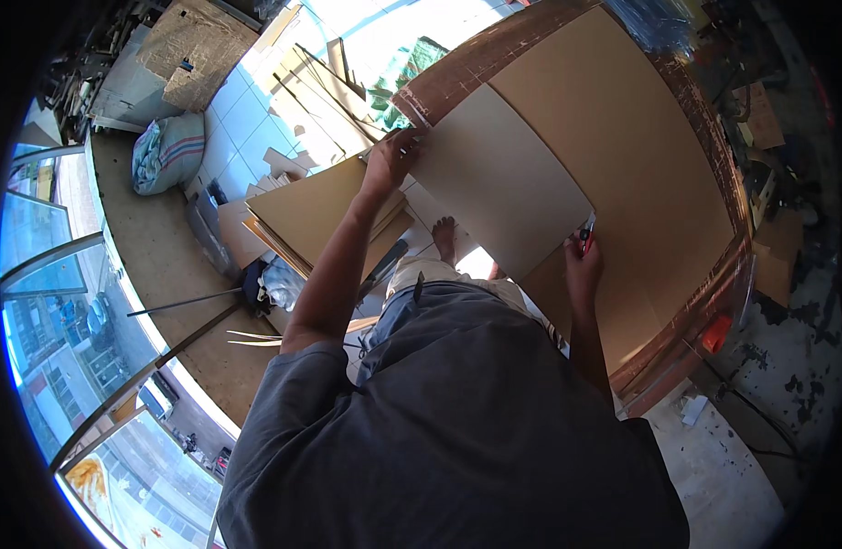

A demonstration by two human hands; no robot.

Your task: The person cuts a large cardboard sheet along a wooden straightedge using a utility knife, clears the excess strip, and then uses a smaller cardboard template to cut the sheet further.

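Observation:
A grey rectangular board (pixel 498 174) lies over the left part of a larger brown cardboard sheet (pixel 622 110), its left side reaching past the table edge. My left hand (pixel 395 160) is at its far left corner, fingers bent and gripping the edge. In my right hand (pixel 584 263) is a red and black utility knife (pixel 586 233), held closed in the fingers. The knife's tip sits at the grey board's near right corner, over the brown sheet. Whether the blade touches the sheet I cannot tell.
The worn reddish-brown table (pixel 476 57) bears the sheets. Left of me stands a stack of brown cardboard (pixel 302 206), with offcuts on the tiled floor behind. A striped sack (pixel 169 154) rests farther left, near glass windows (pixel 133 476). An orange-red object (pixel 716 333) is at the table's right edge.

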